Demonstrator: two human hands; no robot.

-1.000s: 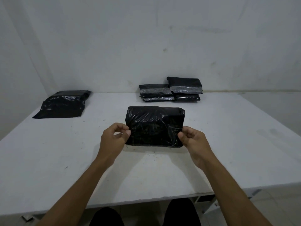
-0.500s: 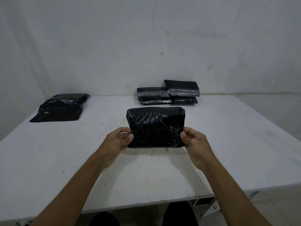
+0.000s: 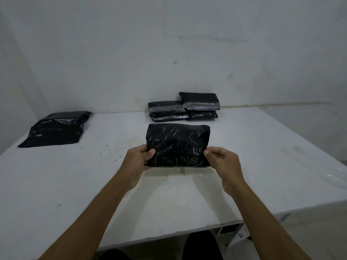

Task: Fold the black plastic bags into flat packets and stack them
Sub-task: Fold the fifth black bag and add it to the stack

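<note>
Left hand [image 3: 138, 159]: fingers curled, thumb on top, pinching the lower left edge of the folded packet [image 3: 178, 145]. Right hand [image 3: 222, 161]: same grip on the lower right edge, thumb and fingertips closed on the plastic. Both forearms reach in from 6 o'clock, bare.

Packet held between the two hands over the middle of the white table [image 3: 75, 184]. Black, glossy, creased, roughly rectangular, its face tilted toward the camera. Top edge folded over and rounded. Whether the lower edge touches the tabletop or hangs just above it cannot be told; a soft shadow lies beneath it.

At 12 o'clock from the packet, near the far table edge against the wall [image 3: 169, 53]: stacked packets [image 3: 185, 107], black with grey glossy bands on their front edges. Two piles side by side and touching, the right pile standing higher than the left. Exact count per pile unclear.

At 10 o'clock, well apart from the hands, near the far left corner: unfolded bag [image 3: 56, 129], lying flat, larger than the packets, shiny and wrinkled.

Tabletop carries small dark specks and scuffs, thickest just below the held packet. Wall is pale, stained in places. At 6 o'clock, under the near table edge, dark-clad knees [image 3: 201, 246] show.
</note>
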